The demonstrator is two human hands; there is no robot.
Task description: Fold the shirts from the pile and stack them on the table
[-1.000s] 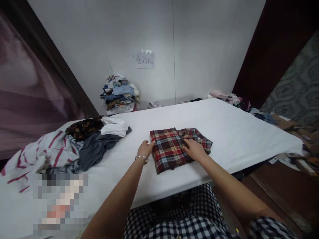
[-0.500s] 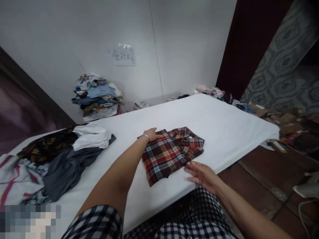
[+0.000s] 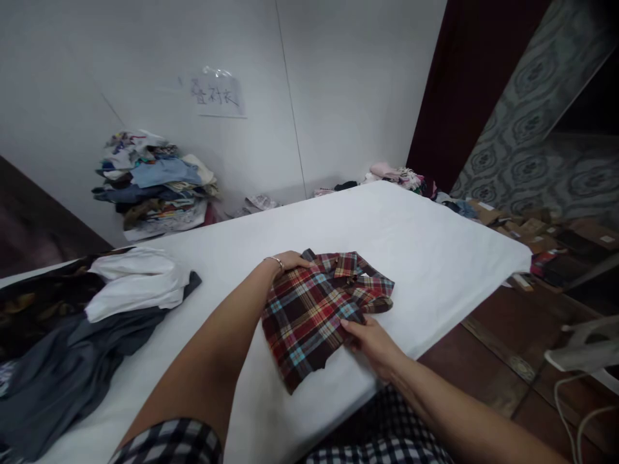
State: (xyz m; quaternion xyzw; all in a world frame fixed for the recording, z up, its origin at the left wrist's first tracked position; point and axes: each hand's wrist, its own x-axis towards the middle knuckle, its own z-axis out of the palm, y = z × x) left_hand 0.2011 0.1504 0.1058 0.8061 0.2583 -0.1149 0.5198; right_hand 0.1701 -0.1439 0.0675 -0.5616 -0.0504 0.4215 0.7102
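Note:
A folded red plaid shirt point(image 3: 319, 306) lies on the white table point(image 3: 425, 251), near its front edge, with its near corner lifted a little. My left hand point(image 3: 290, 261) grips the shirt's far left edge; a bracelet is on that wrist. My right hand point(image 3: 370, 338) grips the shirt's near right edge, fingers tucked under the cloth.
A heap of loose clothes, white point(image 3: 135, 283) over grey point(image 3: 72, 361), covers the table's left side. A tall stack of folded clothes point(image 3: 155, 187) stands against the back wall under a paper sign point(image 3: 215, 96). More garments point(image 3: 396, 174) and boxes point(image 3: 536, 225) lie to the right.
My right hand left the top of the shirt, came around to its near right edge and took hold. My left hand closed on the far edge. The view has swung right.

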